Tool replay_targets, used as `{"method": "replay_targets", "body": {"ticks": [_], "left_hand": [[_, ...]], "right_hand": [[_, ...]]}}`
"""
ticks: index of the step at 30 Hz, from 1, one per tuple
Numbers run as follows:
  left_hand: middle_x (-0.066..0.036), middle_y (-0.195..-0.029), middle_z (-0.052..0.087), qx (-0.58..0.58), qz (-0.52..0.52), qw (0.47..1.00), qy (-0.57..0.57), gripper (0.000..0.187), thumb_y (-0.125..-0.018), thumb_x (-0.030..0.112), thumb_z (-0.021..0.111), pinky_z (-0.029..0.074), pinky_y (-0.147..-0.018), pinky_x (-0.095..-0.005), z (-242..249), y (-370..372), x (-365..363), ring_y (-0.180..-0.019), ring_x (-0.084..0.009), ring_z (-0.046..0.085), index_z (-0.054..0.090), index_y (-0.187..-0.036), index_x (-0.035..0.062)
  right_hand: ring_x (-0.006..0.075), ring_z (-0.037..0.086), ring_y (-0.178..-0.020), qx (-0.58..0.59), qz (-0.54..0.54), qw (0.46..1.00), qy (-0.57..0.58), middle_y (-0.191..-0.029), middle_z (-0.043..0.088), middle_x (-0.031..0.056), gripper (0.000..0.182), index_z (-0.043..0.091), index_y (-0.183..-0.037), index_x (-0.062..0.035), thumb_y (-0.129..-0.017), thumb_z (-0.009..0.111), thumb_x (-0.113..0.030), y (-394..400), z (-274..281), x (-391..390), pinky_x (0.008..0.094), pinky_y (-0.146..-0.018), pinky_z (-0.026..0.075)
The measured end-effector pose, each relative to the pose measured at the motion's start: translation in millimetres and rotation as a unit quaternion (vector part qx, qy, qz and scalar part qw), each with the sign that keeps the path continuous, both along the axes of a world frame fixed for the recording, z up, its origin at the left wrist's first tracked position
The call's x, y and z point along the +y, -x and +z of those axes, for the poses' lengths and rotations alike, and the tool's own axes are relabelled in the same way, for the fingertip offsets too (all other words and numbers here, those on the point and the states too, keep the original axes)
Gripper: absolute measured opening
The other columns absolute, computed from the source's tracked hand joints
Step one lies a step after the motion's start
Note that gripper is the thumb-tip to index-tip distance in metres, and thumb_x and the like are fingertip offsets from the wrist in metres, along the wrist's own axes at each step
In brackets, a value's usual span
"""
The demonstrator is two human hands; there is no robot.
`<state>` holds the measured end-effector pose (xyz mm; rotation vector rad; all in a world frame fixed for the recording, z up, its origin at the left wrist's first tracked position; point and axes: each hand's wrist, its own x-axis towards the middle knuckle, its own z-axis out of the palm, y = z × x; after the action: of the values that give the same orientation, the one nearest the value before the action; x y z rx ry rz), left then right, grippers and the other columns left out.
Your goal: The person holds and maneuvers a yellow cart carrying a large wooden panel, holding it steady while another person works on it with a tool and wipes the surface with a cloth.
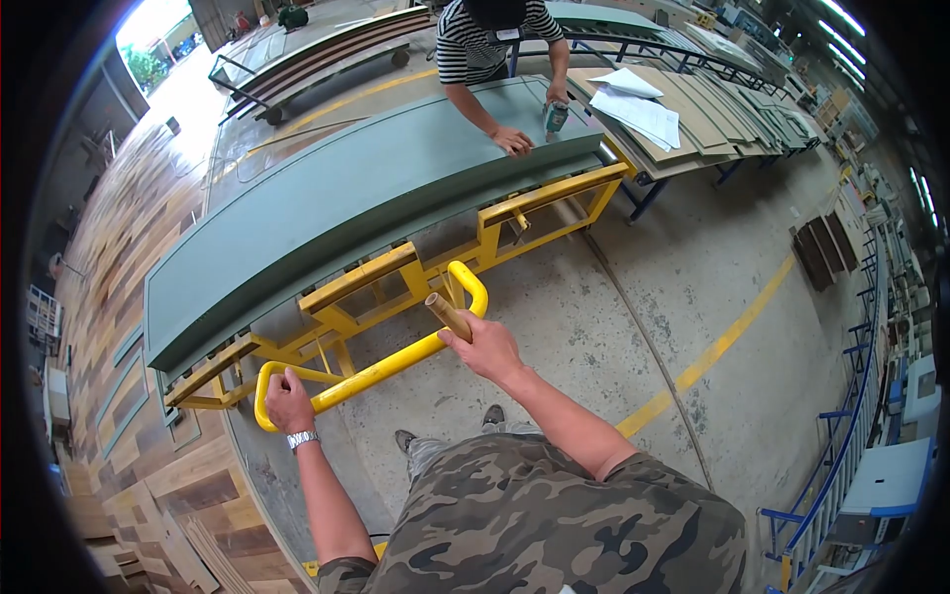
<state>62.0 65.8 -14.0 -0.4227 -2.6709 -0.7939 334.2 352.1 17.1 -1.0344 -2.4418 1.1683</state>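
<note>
My left hand point(289, 401) is wrapped round the left end of a yellow push handle point(381, 372), a bent metal tube. In my right hand point(487, 348) is a short brown tube point(448, 315), its far end pointing up and away from me. The same hand lies close by the right end of the handle. Beyond the handle, a long grey-green panel point(327, 193) with a raised edge rests on a yellow metal frame point(361, 280).
Across the panel, a person in a striped shirt point(475, 49) holds a green handheld tool point(556, 117) on it. White papers point(638, 109) lie on stacked boards point(722, 109) at the right. A blue roller conveyor point(841, 426) runs along the far right.
</note>
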Motion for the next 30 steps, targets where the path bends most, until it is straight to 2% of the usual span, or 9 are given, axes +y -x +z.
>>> {"method": "replay_targets", "body": {"ticks": [30], "left_hand": [[-0.015,-0.073,0.070,-0.001,0.001,1.000,-0.006,0.038,-0.101,0.032,0.072,0.049,-0.062,-0.0486,-1.3,0.7,-0.2,-0.067,-0.0366,0.066,0.065,-0.077,0.0031]], "right_hand": [[0.0376,0.077,-0.089,-0.002,0.005,1.000,-0.002,-0.095,0.078,0.0146,0.054,0.067,-0.136,-0.0146,-0.102,0.068,-0.056,0.2,-5.5,1.9,0.0480,-0.077,0.060]]}}
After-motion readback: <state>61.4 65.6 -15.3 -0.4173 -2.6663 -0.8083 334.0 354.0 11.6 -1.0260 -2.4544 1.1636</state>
